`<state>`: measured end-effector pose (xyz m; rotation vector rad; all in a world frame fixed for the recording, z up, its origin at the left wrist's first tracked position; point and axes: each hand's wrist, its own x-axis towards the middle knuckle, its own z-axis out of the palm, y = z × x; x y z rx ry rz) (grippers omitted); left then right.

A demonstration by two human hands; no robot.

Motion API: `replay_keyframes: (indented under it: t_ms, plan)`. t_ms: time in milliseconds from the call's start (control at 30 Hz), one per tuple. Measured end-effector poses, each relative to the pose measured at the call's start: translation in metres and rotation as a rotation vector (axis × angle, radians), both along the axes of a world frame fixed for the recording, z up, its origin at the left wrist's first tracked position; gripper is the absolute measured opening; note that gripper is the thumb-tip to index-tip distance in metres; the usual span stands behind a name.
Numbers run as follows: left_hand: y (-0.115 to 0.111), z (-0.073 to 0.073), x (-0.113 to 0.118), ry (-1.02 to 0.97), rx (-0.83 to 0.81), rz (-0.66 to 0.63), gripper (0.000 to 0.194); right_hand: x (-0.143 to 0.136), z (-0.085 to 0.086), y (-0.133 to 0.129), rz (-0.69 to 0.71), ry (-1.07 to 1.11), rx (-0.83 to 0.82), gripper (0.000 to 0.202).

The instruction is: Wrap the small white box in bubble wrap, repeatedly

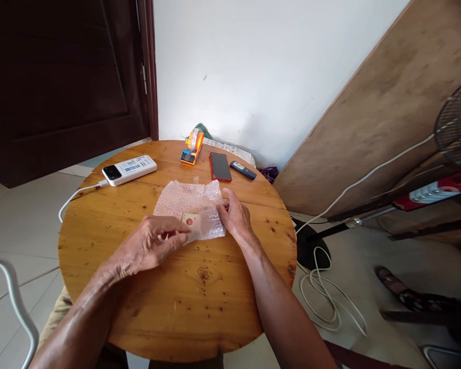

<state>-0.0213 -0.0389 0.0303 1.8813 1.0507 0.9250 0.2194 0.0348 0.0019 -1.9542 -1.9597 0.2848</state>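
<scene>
A sheet of bubble wrap lies on the round wooden table, with its right part folded over toward the left. A small beige box or card with a reddish round print sits on the sheet, partly under the folded flap. My left hand is closed, with thumb and fingertips pinched at the flap's left edge, just by the beige item. At the fold on the right, my right hand grips the bubble wrap between thumb and fingers. The fingertips of both hands are partly hidden.
Behind the wrap stand an orange and blue tape dispenser, a red-edged phone and a dark blue handheld device. A white power bank with a cable lies at left. A fan and coiled cable are at right.
</scene>
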Motion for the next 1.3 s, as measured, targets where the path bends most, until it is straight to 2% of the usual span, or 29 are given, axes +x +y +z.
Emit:
replay_keyframes:
  t_ms: [133,233,600,733,833,967,1167,1300]
  plan:
    - [-0.009,0.005,0.007,0.105,-0.050,-0.401,0.026,-0.001,-0.001,0.001,-0.009,-0.012,0.008,0.055]
    - [-0.012,0.006,0.013,0.146,-0.049,-0.539,0.023,-0.001,-0.003,0.002,0.002,-0.013,0.011,0.055]
    - [-0.011,0.002,0.017,0.225,-0.109,-0.515,0.024,0.001,-0.001,-0.004,0.023,-0.126,0.090,0.056]
    - [-0.013,-0.003,0.020,0.172,-0.054,-0.461,0.028,0.000,0.006,-0.007,0.016,-0.151,0.133,0.046]
    - [-0.014,-0.003,0.022,0.139,0.020,-0.431,0.030,-0.002,0.011,-0.010,0.091,-0.178,0.167,0.033]
    - [-0.015,-0.002,0.024,0.180,0.070,-0.438,0.035,-0.004,0.010,-0.012,0.212,-0.294,0.089,0.021]
    - [-0.017,-0.007,0.029,0.245,0.086,-0.440,0.032,-0.001,0.006,-0.008,0.088,-0.294,0.100,0.029]
    - [-0.018,-0.016,0.034,0.194,0.111,-0.409,0.025,0.000,0.007,-0.009,0.101,-0.283,0.137,0.022]
